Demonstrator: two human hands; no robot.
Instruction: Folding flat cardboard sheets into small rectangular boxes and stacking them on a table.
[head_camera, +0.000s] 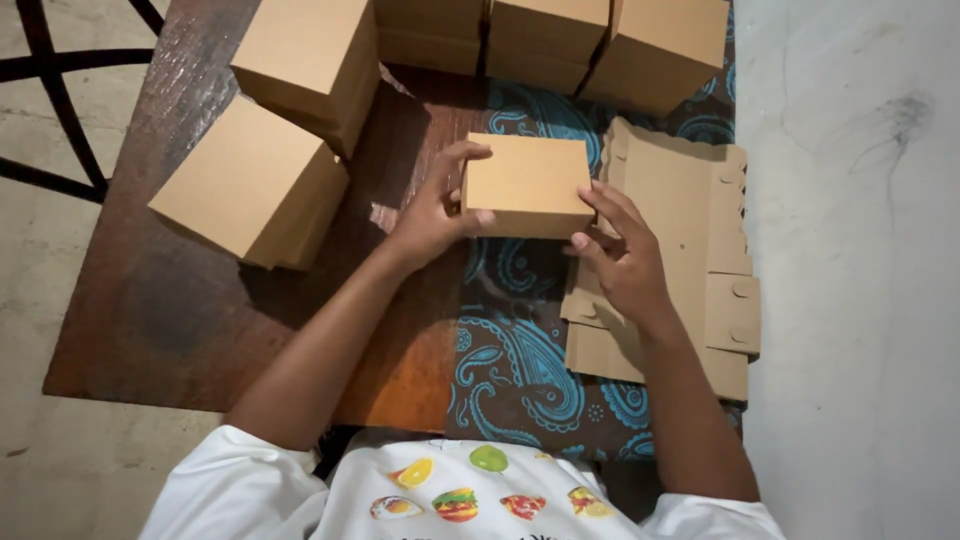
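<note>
A closed brown cardboard box (528, 182) is held between both hands over a brown wooden table (190, 310). My left hand (435, 208) grips its left side, thumb on the front edge and fingers over the top corner. My right hand (622, 255) holds its right front corner with the fingers spread along the side. Under the right hand lies a stack of flat, unfolded cardboard blanks (690, 270).
Folded brown boxes stand stacked at the left (250, 185) (310, 60) and in a row along the far edge (550, 40). A dark cloth with a blue paisley pattern (520, 350) covers the table's right part. A pale concrete floor (850, 300) lies to the right.
</note>
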